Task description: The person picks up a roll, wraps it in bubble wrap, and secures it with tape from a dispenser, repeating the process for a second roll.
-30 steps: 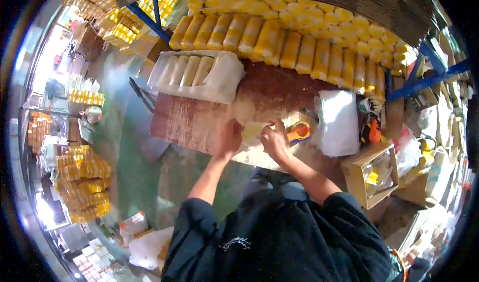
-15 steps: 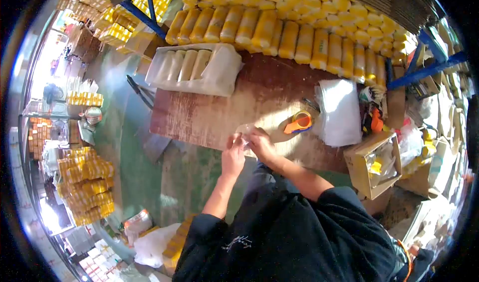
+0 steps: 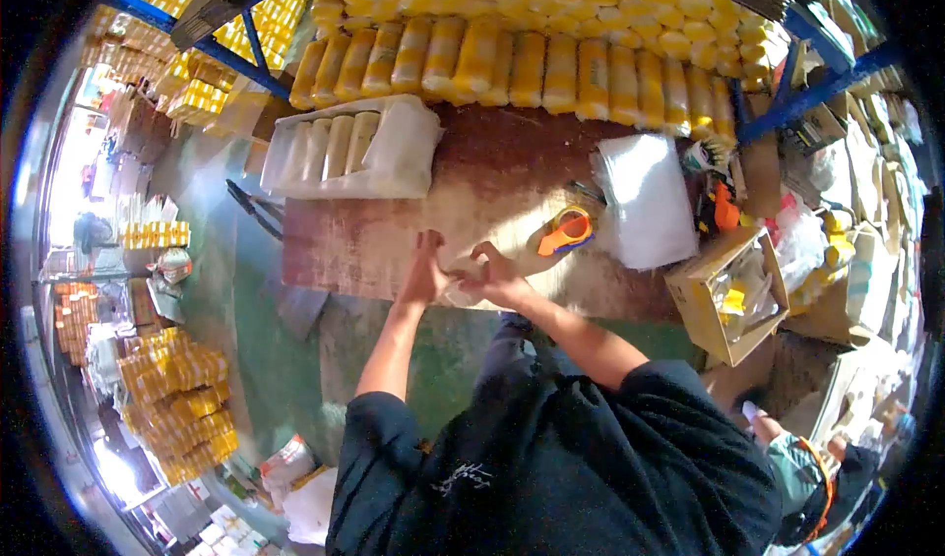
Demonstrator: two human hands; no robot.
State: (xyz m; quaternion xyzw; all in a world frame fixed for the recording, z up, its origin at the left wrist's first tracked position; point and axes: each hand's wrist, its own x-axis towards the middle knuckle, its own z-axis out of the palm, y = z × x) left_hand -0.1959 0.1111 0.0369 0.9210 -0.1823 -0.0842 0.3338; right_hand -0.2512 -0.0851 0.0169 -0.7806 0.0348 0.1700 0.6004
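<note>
Over the front edge of the brown wooden tabletop (image 3: 394, 231), my left hand (image 3: 424, 271) has its fingers stretched forward, a little apart from my other hand. My right hand (image 3: 499, 280) curls its fingers, with thumb and forefinger bowed apart. A small piece of clear plastic (image 3: 459, 286) shows between the hands, against the lower fingers of the right one. An orange tape dispenser (image 3: 566, 231) rests on the table to the right of both hands.
White plastic sheets (image 3: 647, 202) lie stacked at the right, beside a cardboard box (image 3: 728, 295). A plastic-wrapped pack of rolls (image 3: 409, 153) stands at the left. Rows of yellow wrapped rolls (image 3: 527, 69) line the back. Another person's hand (image 3: 763, 423) shows at lower right.
My hands have moved apart, the left one to the left with its fingers now extended. The clear plastic is lower, beside my right hand. The whole view has shifted slightly.
</note>
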